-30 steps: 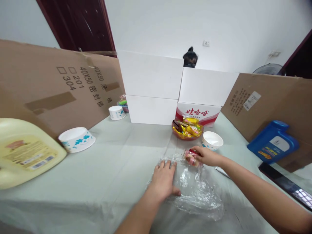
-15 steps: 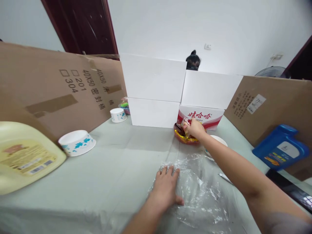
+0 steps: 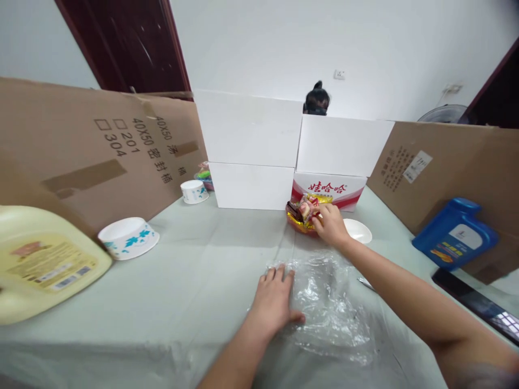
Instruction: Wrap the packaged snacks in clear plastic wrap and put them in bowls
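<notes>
My left hand (image 3: 275,300) lies flat with fingers spread on the left edge of a crumpled clear plastic sheet (image 3: 328,308) on the pale green tablecloth. My right hand (image 3: 331,222) reaches forward to a red dish (image 3: 299,226) full of wrapped snacks; its fingers rest at the dish's right side, touching a pink-and-red snack packet (image 3: 308,208) on top of the pile. Whether the fingers still pinch that packet is hard to tell.
A white paper bowl (image 3: 359,231) sits just right of the dish. White boxes (image 3: 251,151) and cardboard panels (image 3: 93,146) wall the table. A yellow jug (image 3: 44,259), two patterned bowls (image 3: 128,237), a blue jug (image 3: 456,235) and a dark tablet (image 3: 478,305) lie around.
My right hand carried the pink snack packet from above the plastic sheet forward to the dish and now rests at its right edge. The left hand stayed on the plastic.
</notes>
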Motion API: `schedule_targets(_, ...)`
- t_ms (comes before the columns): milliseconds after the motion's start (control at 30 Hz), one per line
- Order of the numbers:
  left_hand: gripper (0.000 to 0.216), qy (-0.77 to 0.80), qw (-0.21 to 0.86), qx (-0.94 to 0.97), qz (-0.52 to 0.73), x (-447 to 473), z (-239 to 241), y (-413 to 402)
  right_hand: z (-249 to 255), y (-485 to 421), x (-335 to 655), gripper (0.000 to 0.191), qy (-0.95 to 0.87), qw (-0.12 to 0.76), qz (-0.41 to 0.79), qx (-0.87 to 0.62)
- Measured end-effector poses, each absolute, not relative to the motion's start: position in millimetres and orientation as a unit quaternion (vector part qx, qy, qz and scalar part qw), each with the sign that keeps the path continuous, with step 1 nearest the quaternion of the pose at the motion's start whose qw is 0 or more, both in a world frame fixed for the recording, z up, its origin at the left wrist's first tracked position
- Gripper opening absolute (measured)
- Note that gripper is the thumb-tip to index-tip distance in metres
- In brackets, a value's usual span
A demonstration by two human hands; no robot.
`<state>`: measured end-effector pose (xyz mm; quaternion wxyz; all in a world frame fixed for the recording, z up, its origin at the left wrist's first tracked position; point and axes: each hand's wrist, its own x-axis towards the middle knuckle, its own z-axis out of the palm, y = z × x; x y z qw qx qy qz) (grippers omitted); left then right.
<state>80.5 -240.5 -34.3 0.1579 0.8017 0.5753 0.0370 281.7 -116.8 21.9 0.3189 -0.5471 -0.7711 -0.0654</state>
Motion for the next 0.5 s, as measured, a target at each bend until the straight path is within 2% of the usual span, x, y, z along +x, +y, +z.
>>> schedule_targets(100,0.087,0.582,0.135,0.799,0.062,80,-32,-242,0,-161,290,0.026,-0.812,0.325,-0.026,-0.484)
schedule_targets(200,0.075,0.585,0.131,0.797,0.069,78,-29,-243,-34,-209,299,0.03,-0.868,0.241,0.024,-0.433)
schedule_targets(333,0.062,0.61,0.131,0.778,0.076,75,-29,-238,-72,-253,309,0.056,-0.887,0.115,0.047,-0.445)
schedule_targets(433,0.06,0.648,0.12,0.748,0.079,73,-31,-232,-79,-266,314,0.073,-0.868,0.08,0.056,-0.486)
schedule_targets(500,0.054,0.668,0.087,0.734,0.087,73,-33,-231,-75,-267,314,0.074,-0.863,0.08,0.057,-0.495)
